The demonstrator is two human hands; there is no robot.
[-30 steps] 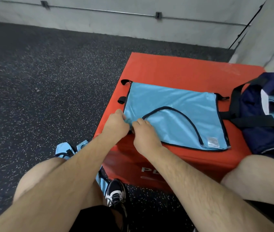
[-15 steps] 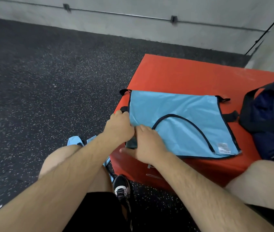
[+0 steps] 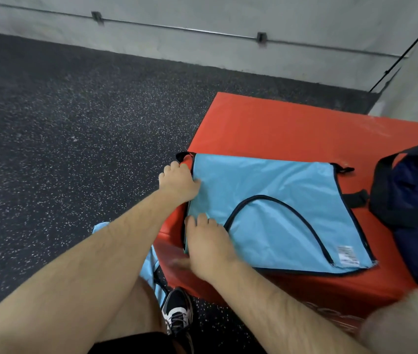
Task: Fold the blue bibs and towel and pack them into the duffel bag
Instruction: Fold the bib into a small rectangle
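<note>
What matters from my seat is that the blue bib lies flat on the red padded box with its long axis running left to right. Both hands sit at its left short edge, so the whole cloth stretches away from them to the right, toward the duffel bag. The bag stands on the same box just beyond the bib's right edge, its dark strap near the bib's black trim. The left hand is at the far left corner. Its thumb is laid on top of the fabric and its fingers are curled down over the edge, and I read that as a grip on the bib's border. The right hand is at the near left corner, knuckles up and fingers resting on the cloth. Its thumb is blurred out over the side of the box, so I cannot tell whether it pinches the edge or only presses it down. Both forearms reach in from the lower left, the left one stretched further out. I judge that a fold would carry this left edge over to the right, across the curved black seam toward the white label. The right hand is the nearer one to the bag. More blue cloth hangs low beside the leg, by the shoe, not yet on the box.
</note>
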